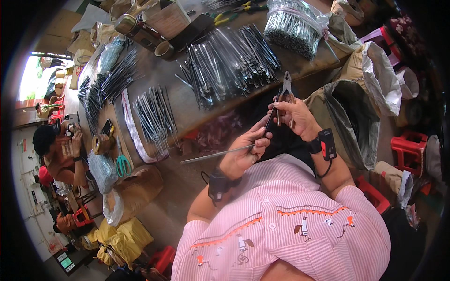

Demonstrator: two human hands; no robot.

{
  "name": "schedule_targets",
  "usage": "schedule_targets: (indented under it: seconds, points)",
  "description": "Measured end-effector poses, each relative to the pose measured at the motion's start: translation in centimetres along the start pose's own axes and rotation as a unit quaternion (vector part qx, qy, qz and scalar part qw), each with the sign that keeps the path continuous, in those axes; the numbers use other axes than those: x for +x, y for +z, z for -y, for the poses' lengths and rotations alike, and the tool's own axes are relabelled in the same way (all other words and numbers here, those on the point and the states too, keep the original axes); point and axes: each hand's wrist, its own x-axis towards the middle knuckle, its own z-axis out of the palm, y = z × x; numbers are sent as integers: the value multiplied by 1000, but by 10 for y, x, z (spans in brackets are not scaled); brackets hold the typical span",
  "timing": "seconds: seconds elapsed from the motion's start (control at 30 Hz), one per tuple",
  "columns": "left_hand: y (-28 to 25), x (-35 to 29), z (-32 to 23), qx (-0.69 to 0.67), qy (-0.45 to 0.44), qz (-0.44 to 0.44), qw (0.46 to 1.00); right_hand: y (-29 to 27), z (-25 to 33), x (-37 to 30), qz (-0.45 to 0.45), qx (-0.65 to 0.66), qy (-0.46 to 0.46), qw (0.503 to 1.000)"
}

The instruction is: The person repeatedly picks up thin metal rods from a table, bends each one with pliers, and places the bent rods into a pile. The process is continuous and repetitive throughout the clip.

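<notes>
From where I stand, the seated person's left hand [246,149] has its fingers curled closed around a long metal strip [206,157], held in front of the striped shirt [281,201], its free end sticking out to the person's left. The right hand [300,117] grips a pair of pliers [287,86], nose pointing away from the body. A dark length runs between the two hands; I can't tell whether it is the same strip.

On the table [154,72], a clear plastic bag [302,13] is packed with thin silvery pieces, their ends bunched at its mouth. Loose dark strips [229,65] lie in a wide heap nearby. Beside the right arm stands a big open sack [365,126] with a grey lining; its contents are too dark to make out. A yellow bag [129,241] sits crumpled at floor level, what it holds hidden.
</notes>
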Motion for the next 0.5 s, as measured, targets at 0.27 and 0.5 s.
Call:
schedule_targets:
  seconds: [0.27,0.5]
  points:
    - [8,-2,0,-49,-16,5,999,-1,0,2,-3,-12,17,1000]
    - [10,0,2,-27,-2,-35,999,-2,-2,2,2,-1,0,1000]
